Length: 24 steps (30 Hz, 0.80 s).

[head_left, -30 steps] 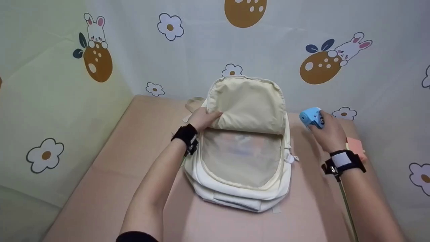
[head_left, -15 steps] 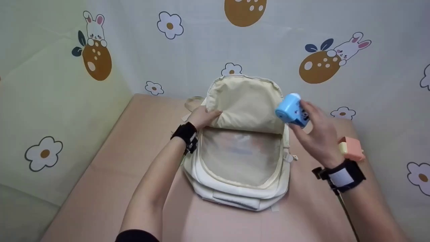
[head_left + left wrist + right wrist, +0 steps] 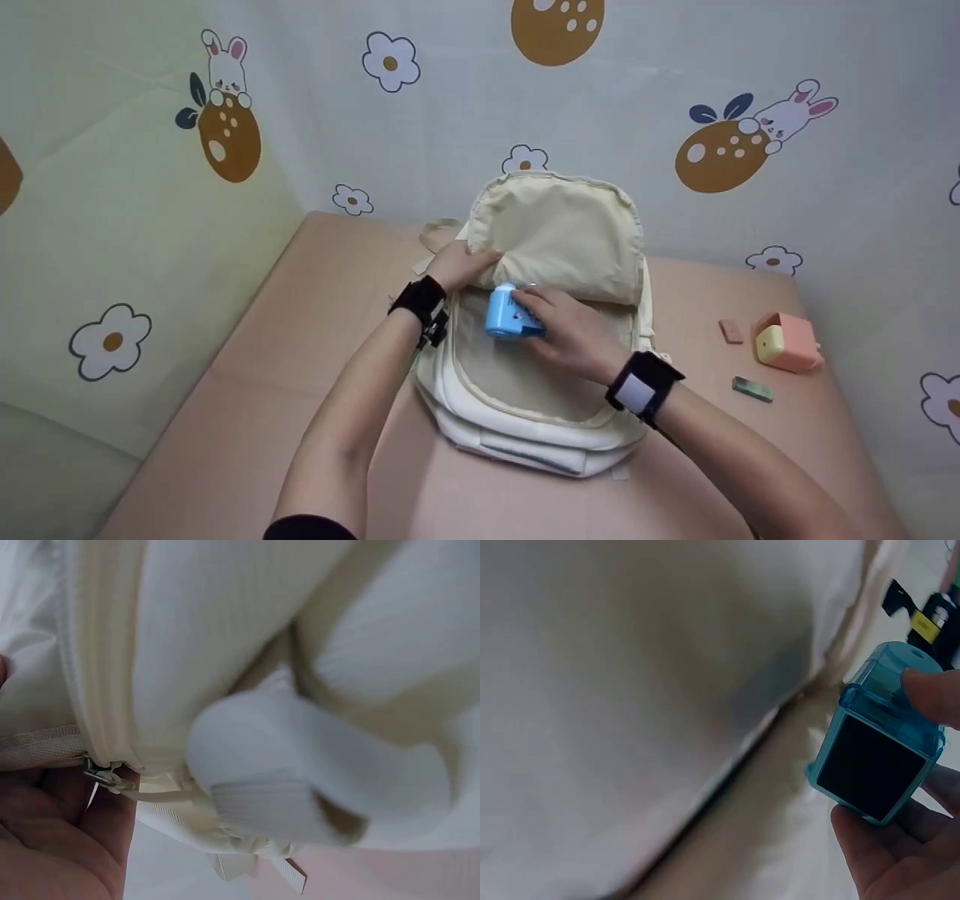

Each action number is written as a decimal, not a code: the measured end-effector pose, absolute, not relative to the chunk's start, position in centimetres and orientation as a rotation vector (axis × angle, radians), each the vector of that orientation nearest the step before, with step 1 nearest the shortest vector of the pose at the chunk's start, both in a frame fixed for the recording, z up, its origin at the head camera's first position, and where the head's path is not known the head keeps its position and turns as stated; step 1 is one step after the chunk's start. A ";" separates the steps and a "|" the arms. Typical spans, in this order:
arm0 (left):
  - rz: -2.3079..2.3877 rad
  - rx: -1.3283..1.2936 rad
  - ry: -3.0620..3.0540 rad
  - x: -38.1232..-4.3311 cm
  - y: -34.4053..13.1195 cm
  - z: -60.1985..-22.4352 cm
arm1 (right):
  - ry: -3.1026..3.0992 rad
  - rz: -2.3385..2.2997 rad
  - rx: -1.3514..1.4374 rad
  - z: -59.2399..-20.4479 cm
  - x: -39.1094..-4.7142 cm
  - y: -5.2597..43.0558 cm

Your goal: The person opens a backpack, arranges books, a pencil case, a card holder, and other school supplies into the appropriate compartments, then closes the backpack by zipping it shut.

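Observation:
A cream backpack lies on the table, its front flap folded up and its pocket exposed. My left hand grips the flap's left edge, thumb on the lining; in the left wrist view its fingers curl behind the fabric beside a zipper pull. My right hand holds a blue pencil sharpener over the pocket opening. In the right wrist view, thumb and fingers pinch the sharpener, whose dark square side faces the camera. Its far side is hidden.
On the table's right stand a pink and yellow pencil sharpener, a small pink block and a small green block. A printed curtain hangs behind and at the left. A strap loop sticks out at the bag's upper left.
My right hand has carried the blue sharpener left from the table's right side to above the pocket, uncovering the pink and green blocks. The left hand keeps its grip on the flap.

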<state>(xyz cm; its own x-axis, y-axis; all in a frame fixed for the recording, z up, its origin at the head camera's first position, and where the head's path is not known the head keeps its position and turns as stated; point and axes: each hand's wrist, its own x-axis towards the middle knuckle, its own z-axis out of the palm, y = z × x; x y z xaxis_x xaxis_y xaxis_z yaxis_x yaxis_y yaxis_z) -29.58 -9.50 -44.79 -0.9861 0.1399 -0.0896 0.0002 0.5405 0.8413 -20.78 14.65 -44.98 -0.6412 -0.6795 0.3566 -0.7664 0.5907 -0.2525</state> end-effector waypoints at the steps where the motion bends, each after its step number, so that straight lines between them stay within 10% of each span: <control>1: 1.435 0.119 2.626 -29.5 -9.5 -44.8 | -2.607 0.558 1.206 -45.3 -20.9 14.3; 24: 1.390 0.094 2.659 -29.6 -9.3 -45.0 | -2.731 0.401 1.170 -47.1 -22.2 12.8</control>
<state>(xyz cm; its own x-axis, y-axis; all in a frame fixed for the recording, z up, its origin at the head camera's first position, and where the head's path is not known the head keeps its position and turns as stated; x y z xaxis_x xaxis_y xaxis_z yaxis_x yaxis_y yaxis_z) -29.58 -9.33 -45.01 -0.9883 0.1195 -0.0946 -0.0095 0.5715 0.8206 -22.25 12.82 -47.11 -0.6868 -0.6882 0.2337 -0.7264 0.6615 -0.1865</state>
